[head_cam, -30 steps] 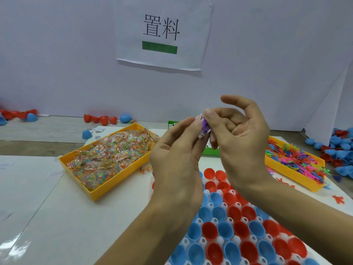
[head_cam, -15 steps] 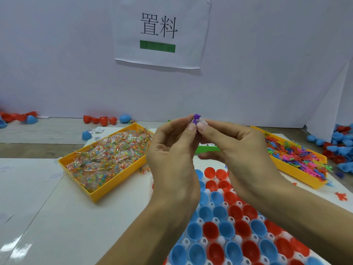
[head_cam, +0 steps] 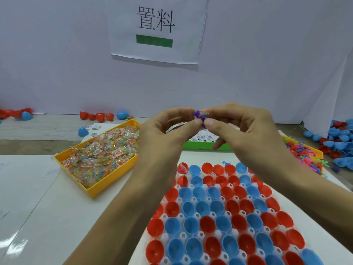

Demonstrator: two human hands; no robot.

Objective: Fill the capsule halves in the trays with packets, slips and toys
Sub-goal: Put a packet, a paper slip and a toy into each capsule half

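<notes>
My left hand and my right hand meet above the far end of the white capsule tray. Together their fingertips pinch a small purple toy with a clear packet and a paper slip bunched against it. The tray holds rows of open red and blue capsule halves; one red half at the far left corner has something in it. A yellow bin of candy packets lies left, a green tray of slips behind my hands, a yellow bin of coloured toys right.
Loose red and blue capsule halves lie along the white wall at the back left and in a heap at the far right. A paper sign hangs on the wall. A single blue half sits behind the candy bin.
Both hands have dropped lower and drawn in toward the tray. The purple toy and packet stay pinched between the fingertips, now pressed together more tightly.
</notes>
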